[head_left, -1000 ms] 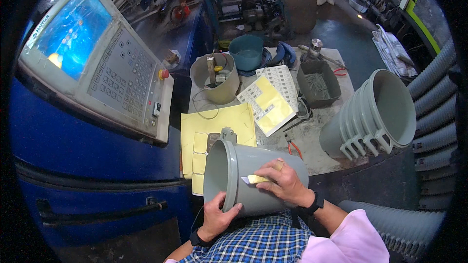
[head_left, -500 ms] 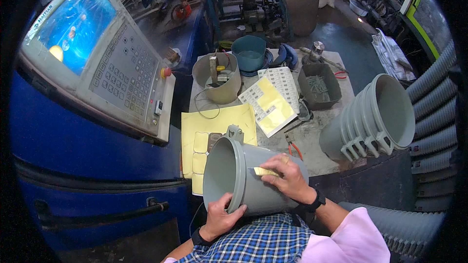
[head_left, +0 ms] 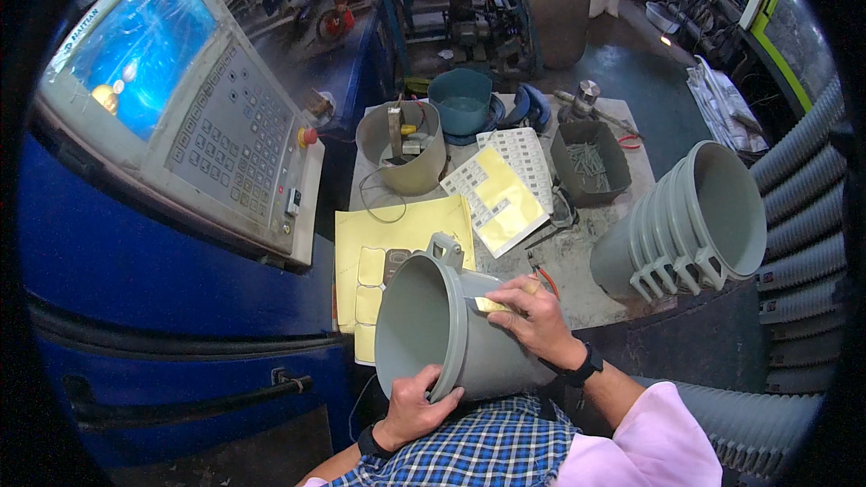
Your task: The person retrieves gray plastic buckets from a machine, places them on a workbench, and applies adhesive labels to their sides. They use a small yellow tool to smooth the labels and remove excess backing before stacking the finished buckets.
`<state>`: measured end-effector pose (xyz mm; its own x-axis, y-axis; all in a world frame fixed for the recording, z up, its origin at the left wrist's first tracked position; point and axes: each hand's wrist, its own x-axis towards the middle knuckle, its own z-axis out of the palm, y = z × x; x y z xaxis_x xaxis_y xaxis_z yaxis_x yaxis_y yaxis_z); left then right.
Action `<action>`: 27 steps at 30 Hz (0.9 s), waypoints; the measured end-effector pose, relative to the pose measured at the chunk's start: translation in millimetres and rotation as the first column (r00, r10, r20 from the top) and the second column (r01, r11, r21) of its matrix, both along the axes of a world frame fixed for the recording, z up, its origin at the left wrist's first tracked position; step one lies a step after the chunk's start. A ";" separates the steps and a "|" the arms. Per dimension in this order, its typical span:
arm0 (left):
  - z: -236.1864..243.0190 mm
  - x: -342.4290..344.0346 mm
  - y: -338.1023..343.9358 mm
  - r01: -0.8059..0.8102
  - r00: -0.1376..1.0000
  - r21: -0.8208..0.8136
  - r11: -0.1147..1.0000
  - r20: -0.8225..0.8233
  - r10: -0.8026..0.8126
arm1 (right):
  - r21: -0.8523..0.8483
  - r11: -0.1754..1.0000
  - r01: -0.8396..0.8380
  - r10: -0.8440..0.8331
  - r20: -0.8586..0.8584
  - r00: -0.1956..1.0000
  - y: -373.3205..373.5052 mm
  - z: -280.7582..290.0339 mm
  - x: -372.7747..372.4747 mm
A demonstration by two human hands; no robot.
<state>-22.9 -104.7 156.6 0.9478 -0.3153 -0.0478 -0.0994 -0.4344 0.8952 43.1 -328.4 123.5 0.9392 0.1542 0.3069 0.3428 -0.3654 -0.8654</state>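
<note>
A grey plastic bucket lies tilted on its side in front of me, its open mouth facing left. My left hand is closed on the lower part of its rim, thumb outside and fingers inside. On the bucket's outer wall, close behind the rim, my right hand pinches a small pale-yellow flat piece against the surface. Its exact kind is partly hidden by the fingers. A handle lug sticks up from the rim at the top. Under and beyond the bucket lies a yellow sheet of stickers, several of them dark or outlined.
Nested grey buckets stand tilted at the right of the table. Farther back are a bin with tools, a teal tub, a box of screws, printed sheets and red-handled pliers. A machine control panel borders the left.
The bucket has turned slightly, its mouth now showing wider. My right hand has shifted a little up toward the rim with the yellow piece. My left hand keeps its grip.
</note>
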 end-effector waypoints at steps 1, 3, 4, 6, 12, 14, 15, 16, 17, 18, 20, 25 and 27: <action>-0.1 -0.7 0.0 0.000 1.000 -0.003 1.000 -0.002 0.000 | 0.000 1.000 -0.013 0.013 0.023 1.000 -0.4 0.3 -0.9; -0.2 -2.1 0.6 0.006 1.000 0.002 1.000 -0.008 -0.006 | -0.003 0.999 -0.043 0.043 0.070 0.997 -0.9 1.9 -4.6; -0.4 -2.8 0.9 0.011 1.000 0.008 1.000 -0.012 -0.011 | -0.006 0.998 -0.055 0.055 0.081 0.995 -0.9 2.6 -6.1; -0.6 -4.6 1.6 0.019 1.000 0.018 1.000 -0.013 -0.019 | -0.017 0.996 -0.085 0.087 0.107 0.990 -1.5 3.7 -8.7; -1.2 -9.5 2.3 0.038 0.999 0.019 0.999 -0.011 -0.038 | -0.060 0.997 -0.038 0.040 0.032 0.999 -6.8 -5.0 1.5; -1.3 -10.7 1.9 0.063 0.997 0.000 0.998 0.048 -0.063 | -0.061 0.997 -0.037 0.035 -0.033 0.999 -13.1 -9.4 7.3; -1.1 -11.2 1.9 0.070 0.996 -0.008 0.998 0.049 -0.069 | -0.039 0.999 -0.036 0.034 -0.054 0.998 -15.6 -11.3 9.0; -0.9 -11.6 2.0 0.077 0.996 -0.008 0.997 0.047 -0.077 | -0.016 0.999 -0.036 0.035 -0.077 0.996 -18.0 -12.6 9.9; -0.6 -11.8 2.2 0.085 0.995 -0.009 0.996 0.045 -0.084 | 0.000 0.999 -0.038 0.038 -0.092 0.995 -20.2 -13.5 10.0; -0.3 -12.1 2.4 0.083 0.995 -0.008 0.997 0.054 -0.082 | 0.001 0.999 -0.041 0.041 -0.120 0.992 -22.6 -13.5 9.1; 0.5 -12.2 2.9 0.078 0.994 -0.004 0.997 0.071 -0.078 | -0.011 0.999 -0.051 0.049 -0.153 0.987 -26.5 -11.6 6.4; 3.1 -13.2 2.8 0.056 0.997 -0.004 0.998 0.045 -0.056 | 0.147 0.978 -0.150 0.174 -0.166 0.971 -26.2 -1.7 -7.2; 4.0 -13.1 2.2 0.080 0.996 0.000 0.997 0.045 -0.080 | 0.111 0.977 -0.181 0.193 -0.116 0.974 -23.4 0.5 -8.5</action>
<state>-36.0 -102.5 160.6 0.9208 -0.3901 -0.0048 -0.1742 -0.4220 0.8897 34.6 -351.8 124.1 0.9285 0.3055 0.2112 0.2834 -0.2152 -0.9346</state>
